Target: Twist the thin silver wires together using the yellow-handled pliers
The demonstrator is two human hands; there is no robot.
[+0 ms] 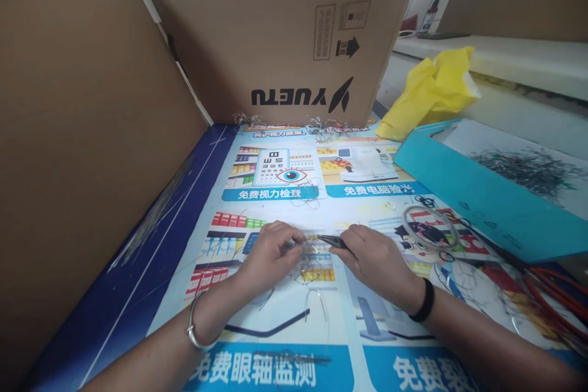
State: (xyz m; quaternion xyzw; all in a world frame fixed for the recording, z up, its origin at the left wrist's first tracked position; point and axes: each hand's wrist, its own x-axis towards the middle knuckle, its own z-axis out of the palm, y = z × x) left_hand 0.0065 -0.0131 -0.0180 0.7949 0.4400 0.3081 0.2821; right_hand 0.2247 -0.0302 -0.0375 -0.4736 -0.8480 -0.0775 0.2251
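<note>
Over the middle of the printed mat, my left hand point(276, 254) is pinched closed at the end of a thin wire point(314, 246). My right hand point(374, 260) is wrapped round dark pliers point(331, 241), whose tips point left toward the fingers of my left hand. A small gap lies between the plier tips and those fingers. Beneath my hands are several fine wires, hard to make out singly. A bent wire piece point(316, 303) rests on the mat nearer to me, and a bundle of thin dark wires point(294, 356) lies at the front.
Cardboard panels point(275, 30) stand at the back and left. At the right, a blue box point(473, 196) holds a pile of short wires point(523, 171), with a yellow bag point(427, 95) behind it. A wire coil point(430, 226) and red cables point(558, 297) lie on the right.
</note>
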